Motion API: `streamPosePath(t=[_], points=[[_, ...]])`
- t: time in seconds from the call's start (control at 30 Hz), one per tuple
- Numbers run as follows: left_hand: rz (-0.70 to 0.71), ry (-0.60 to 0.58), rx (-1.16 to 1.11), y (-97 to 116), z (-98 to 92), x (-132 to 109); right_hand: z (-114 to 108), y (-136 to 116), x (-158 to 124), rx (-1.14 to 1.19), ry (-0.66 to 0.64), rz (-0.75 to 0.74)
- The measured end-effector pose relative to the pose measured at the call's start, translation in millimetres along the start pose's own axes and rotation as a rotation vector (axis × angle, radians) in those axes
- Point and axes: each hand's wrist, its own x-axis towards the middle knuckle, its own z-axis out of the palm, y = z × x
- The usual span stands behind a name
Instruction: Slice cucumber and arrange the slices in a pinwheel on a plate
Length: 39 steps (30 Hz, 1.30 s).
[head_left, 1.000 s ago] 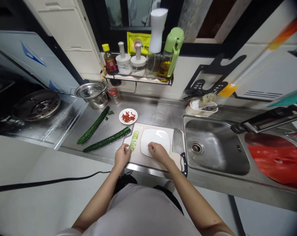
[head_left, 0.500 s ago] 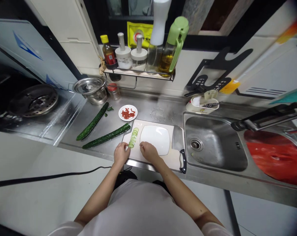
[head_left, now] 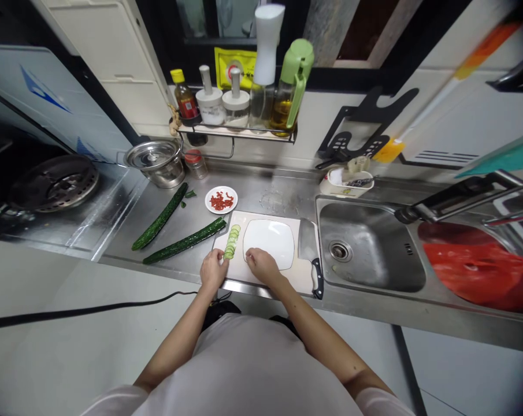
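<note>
A row of overlapping cucumber slices (head_left: 232, 241) lies along the left part of a pale cutting board (head_left: 296, 283). At the near end of that row, the thumb and fingers of my left hand (head_left: 213, 269) are pinched on a cucumber slice. My right hand (head_left: 262, 266) is closed over the lower left edge of a white square plate (head_left: 272, 242); whatever its curled fingers hold is too small to make out. On the board's right side rests a kitchen knife (head_left: 317, 278), its black handle toward me. Two whole-looking cucumbers (head_left: 185, 241) lie left of the board.
Behind the board stands a small white dish (head_left: 209, 209) of chopped red pieces. A lidded steel pot (head_left: 163, 171) and a red-capped jar (head_left: 196, 165) are at the back left. The sink (head_left: 374, 254) adjoins the board's right side. Above hangs a condiment rack (head_left: 244, 134) with bottles.
The camera view has shifted slightly, so the counter appears moved a little to the left. Both hands keep nearly the same pose beside the slices and the plate.
</note>
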Motion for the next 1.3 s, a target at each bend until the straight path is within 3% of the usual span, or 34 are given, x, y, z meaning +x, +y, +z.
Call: streamPosePath(t=[0.3,0.5,0.6,0.7,0.87,1.0,1.2,1.3], points=[[-0.034,0.010,-0.130,1.4,1.5,-3.5,-2.5,5.3,-5.8,0.015,0.021,0.005],[-0.034,-0.030,-0.583,3.2,-1.3,1.9,-4.6,9.5,-5.6,0.097,0.065,-0.026],[0.043,-0.116,-0.761,15.8,-11.1,7.0,-10.9,9.3,-4.6,0.133,0.139,-0.131],[0.126,-0.185,-0.796,34.8,-20.5,9.7,-19.2,7.4,-4.5,0.139,0.201,-0.233],[0.199,-0.237,-0.813,59.5,-20.7,8.2,-27.3,9.6,-8.0,0.181,0.265,-0.213],[0.067,-0.227,-0.909,72.3,-17.2,3.0,-33.3,18.1,-14.4,0.251,0.368,-0.192],[-0.168,-0.528,-1.073,101.1,-23.9,-3.1,-47.8,29.2,-22.5,0.253,0.500,-0.265],[-0.157,-0.553,-1.134,113.3,-26.9,-0.8,-52.9,33.1,-24.6,0.227,0.511,-0.297]])
